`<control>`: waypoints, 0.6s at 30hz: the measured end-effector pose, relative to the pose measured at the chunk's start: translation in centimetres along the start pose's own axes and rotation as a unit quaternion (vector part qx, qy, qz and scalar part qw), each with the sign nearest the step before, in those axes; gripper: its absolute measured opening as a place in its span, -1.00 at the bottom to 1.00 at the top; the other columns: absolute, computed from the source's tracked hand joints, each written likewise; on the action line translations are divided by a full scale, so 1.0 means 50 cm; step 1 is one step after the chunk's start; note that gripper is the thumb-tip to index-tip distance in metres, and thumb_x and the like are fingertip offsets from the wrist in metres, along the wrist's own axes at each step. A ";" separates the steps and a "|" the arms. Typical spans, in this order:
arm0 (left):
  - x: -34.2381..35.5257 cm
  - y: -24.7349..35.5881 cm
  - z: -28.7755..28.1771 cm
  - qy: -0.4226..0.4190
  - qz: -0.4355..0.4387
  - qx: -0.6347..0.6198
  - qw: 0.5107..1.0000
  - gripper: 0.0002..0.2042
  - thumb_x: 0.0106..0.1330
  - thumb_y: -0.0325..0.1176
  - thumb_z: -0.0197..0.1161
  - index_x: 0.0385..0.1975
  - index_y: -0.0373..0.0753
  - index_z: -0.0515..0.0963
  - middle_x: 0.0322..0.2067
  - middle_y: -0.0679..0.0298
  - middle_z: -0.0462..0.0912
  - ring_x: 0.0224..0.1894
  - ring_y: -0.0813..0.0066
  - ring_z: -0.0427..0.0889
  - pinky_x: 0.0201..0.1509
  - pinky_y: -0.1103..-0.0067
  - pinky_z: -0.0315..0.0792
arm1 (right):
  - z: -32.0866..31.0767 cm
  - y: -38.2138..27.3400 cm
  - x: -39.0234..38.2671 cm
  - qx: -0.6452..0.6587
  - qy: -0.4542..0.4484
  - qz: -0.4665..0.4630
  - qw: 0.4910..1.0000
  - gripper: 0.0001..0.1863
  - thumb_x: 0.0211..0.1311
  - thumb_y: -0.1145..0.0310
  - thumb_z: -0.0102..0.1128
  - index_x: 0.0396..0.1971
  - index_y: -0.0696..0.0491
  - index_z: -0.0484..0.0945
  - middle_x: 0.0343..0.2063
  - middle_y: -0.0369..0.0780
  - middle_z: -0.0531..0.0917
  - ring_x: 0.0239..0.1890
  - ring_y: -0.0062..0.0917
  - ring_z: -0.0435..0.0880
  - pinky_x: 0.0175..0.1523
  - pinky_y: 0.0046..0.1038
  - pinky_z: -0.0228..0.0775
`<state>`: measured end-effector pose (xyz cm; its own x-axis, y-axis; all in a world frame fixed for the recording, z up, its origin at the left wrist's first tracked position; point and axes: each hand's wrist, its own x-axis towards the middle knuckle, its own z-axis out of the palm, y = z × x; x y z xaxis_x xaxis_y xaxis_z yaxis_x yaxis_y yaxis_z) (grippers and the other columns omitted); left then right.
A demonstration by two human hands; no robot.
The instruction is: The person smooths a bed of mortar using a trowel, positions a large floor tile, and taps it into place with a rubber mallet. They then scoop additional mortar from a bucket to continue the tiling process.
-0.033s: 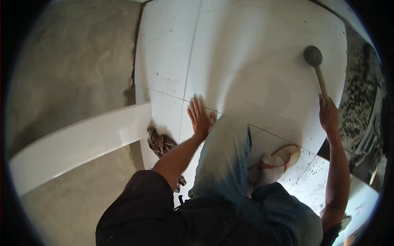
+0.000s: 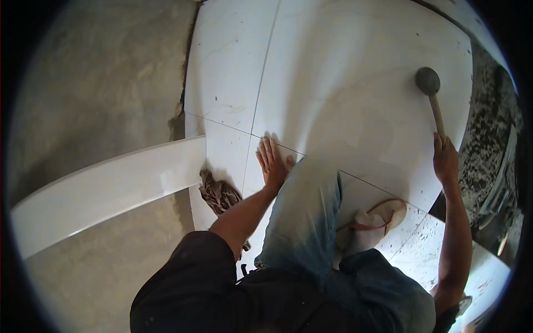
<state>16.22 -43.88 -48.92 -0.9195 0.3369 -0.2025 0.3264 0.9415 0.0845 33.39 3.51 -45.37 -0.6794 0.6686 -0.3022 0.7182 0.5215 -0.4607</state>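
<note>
My left hand [image 2: 272,164] lies flat, fingers spread, on a white floor tile [image 2: 225,152], close to the joint with the large white tile [image 2: 355,77] beyond it. My right hand [image 2: 446,161] grips the wooden handle of a rubber mallet [image 2: 428,81]. The mallet's dark round head rests on or just above the large tile near its right edge; I cannot tell which. My knee in blue jeans [image 2: 305,211] is bent between both arms. My foot in a sandal [image 2: 373,222] stands on a tile.
A crumpled brown patterned rag [image 2: 219,194] lies left of my left forearm. A long white tile strip [image 2: 105,188] runs leftward over bare grey concrete [image 2: 94,83]. Dark mortar and rubble [image 2: 491,127] border the tiles on the right.
</note>
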 end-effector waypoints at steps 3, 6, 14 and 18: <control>-0.019 0.002 -0.005 -0.006 -0.024 -0.001 1.000 -0.17 0.27 0.02 -0.02 0.38 -0.35 -0.18 0.41 -0.05 -0.25 0.46 -0.01 -0.38 0.44 0.13 -0.48 | 0.000 -0.024 -0.006 0.020 -0.022 -0.003 1.000 -0.44 0.38 -0.08 -0.18 -0.32 0.21 0.48 -0.47 0.13 0.59 -0.35 0.14 0.55 -0.28 -0.01 0.34; 0.059 0.008 -0.030 0.028 -0.091 -0.030 0.995 -0.15 0.28 0.07 -0.03 0.38 -0.36 -0.22 0.42 -0.04 -0.27 0.46 0.02 -0.40 0.44 0.14 -0.50 | -0.004 -0.058 -0.021 0.079 -0.032 0.051 0.995 -0.43 0.39 -0.08 -0.20 -0.33 0.21 0.48 -0.48 0.14 0.58 -0.35 0.14 0.55 -0.28 -0.01 0.32; 0.425 0.145 -0.112 0.026 -0.172 -0.007 0.985 -0.16 0.32 0.20 -0.21 0.40 -0.29 -0.24 0.43 0.08 -0.31 0.46 0.05 -0.40 0.42 0.03 -0.47 | -0.029 -0.088 -0.013 0.054 0.026 -0.023 0.998 -0.50 0.41 0.02 -0.18 -0.42 0.22 0.42 -0.57 0.14 0.55 -0.40 0.15 0.54 -0.36 -0.02 0.32; 0.592 0.265 -0.129 0.042 -0.022 0.003 0.999 -0.17 0.32 0.24 -0.29 0.40 -0.26 -0.25 0.44 0.10 -0.30 0.47 0.10 -0.40 0.43 0.08 -0.47 | -0.023 -0.076 -0.005 0.046 0.002 -0.040 0.998 -0.50 0.41 0.03 -0.17 -0.44 0.22 0.42 -0.62 0.13 0.53 -0.48 0.16 0.52 -0.43 -0.04 0.32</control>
<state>-8.10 -21.49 -47.50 -0.9480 0.2933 -0.1232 0.2865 0.9555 0.0705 31.03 1.96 -42.59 -0.7333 0.6291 -0.2579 0.6446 0.5225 -0.5581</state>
